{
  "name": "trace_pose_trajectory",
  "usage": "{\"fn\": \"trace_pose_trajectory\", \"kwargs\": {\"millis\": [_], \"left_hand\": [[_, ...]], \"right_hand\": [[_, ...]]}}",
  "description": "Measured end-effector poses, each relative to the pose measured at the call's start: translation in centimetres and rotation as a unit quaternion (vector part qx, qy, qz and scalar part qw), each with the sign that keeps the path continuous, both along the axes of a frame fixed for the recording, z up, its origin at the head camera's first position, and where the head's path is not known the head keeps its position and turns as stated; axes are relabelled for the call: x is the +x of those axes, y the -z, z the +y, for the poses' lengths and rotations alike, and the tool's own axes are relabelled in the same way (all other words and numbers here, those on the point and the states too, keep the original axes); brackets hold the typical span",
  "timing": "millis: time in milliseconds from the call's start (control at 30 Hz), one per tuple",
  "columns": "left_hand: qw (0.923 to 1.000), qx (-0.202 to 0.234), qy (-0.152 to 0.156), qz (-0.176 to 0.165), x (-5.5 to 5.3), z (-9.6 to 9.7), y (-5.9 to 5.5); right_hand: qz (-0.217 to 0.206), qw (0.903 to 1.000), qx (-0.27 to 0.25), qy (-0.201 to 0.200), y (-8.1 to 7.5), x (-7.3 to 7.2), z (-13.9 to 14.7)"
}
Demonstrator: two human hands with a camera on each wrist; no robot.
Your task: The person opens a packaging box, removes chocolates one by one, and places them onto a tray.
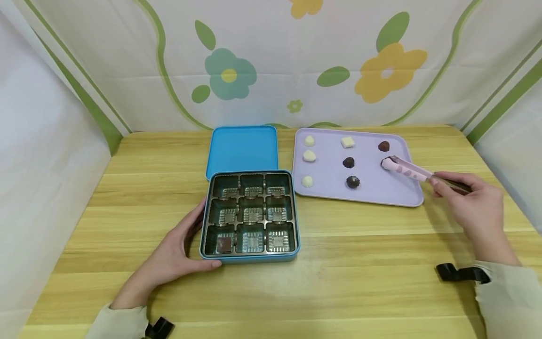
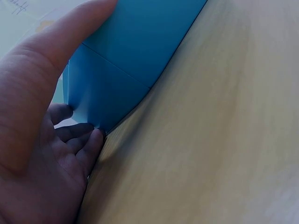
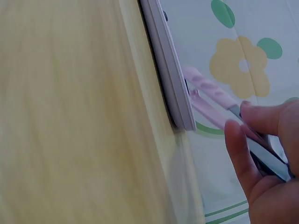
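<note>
My right hand pinches a pair of tongs with pink tips and metal handles. Their tips are spread around a dark chocolate that lies on the lilac tray; the tips partly hide it. In the right wrist view, thumb and fingers press the tong arms from both sides. At the front left corner of a square blue tin, my left hand holds on, thumb along the front and fingers against the left side. A dark divided insert fills the tin, with one square chocolate in its front left compartment.
A blue lid lies behind the tin, touching or close to it. White chocolates line the tray's left side; a white square, dark chocolates and a brown one lie farther right. A flowered cloth hangs behind the table.
</note>
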State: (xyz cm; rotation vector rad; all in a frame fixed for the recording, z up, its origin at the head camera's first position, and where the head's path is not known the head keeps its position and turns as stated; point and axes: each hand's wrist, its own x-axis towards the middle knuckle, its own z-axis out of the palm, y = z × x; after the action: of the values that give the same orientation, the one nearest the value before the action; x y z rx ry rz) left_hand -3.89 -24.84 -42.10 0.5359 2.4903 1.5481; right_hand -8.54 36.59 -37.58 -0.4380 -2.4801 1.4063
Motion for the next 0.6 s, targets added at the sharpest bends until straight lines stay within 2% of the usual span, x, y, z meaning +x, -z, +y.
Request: {"fn": "trace_pose_trajectory", "kwargs": {"millis": [267,467,600], "left_hand": [[1.0000,-0.003,-0.001,-0.001,0.1,0.0,0.1],[1.0000,-0.006,-0.003,-0.004,0.1,0.0,0.2],[1.0000,-0.007,-0.001,-0.004,0.0,-0.1,0.0]], "right_hand": [[0.023,0.9952,-0.091,0.028,-0.5,-0.2,-0.3],[0.071,0.9894,-0.101,0.075,-0.9,-0.2,-1.4],[0.131,0.9775,-0.153,0.063,-1.5,-0.2,-3.6]]}}
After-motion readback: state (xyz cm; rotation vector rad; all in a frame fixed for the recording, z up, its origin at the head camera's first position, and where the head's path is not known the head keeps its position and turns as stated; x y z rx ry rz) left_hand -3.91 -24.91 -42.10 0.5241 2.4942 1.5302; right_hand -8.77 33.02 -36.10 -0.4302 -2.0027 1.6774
